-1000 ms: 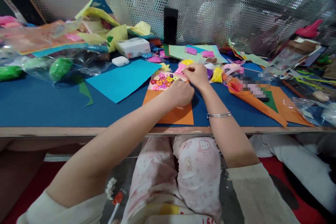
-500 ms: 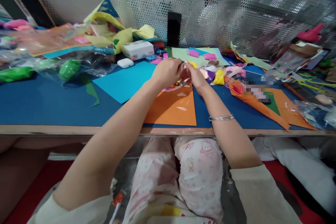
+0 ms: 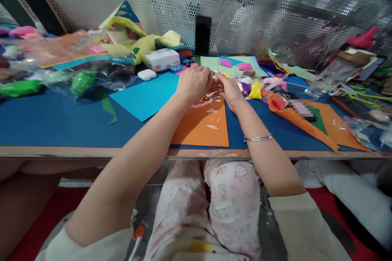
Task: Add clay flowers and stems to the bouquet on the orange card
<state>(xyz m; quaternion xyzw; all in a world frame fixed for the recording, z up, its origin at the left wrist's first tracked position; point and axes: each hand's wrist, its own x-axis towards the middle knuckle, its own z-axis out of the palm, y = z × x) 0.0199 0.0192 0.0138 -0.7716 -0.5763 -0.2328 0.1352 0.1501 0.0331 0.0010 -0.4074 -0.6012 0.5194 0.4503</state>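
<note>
My left hand (image 3: 193, 83) and my right hand (image 3: 229, 89) meet fingertip to fingertip over the far part of an orange sheet of paper (image 3: 203, 130). The left fingers are curled, with the knuckles up and the tips mostly hidden. On the right, the thumb and bent fingers close in towards the left fingertips. Anything between them is too small or too covered to name. Small colourful pieces and pale smears (image 3: 202, 101) show on the orange sheet just below the hands. A bright blue sheet (image 3: 143, 96) lies left of my left hand.
A black phone (image 3: 203, 34) stands against the perforated metal panel. Packets of coloured clay (image 3: 255, 90) lie right of my hands. A white earbud case (image 3: 147, 74) and a white box (image 3: 161, 59) sit behind the blue sheet. A clear bottle (image 3: 333, 71) stands far right.
My left hand has shifted very slightly left and its fingers have turned a little. More of the right fingers and of the colourful pieces below shows now.
</note>
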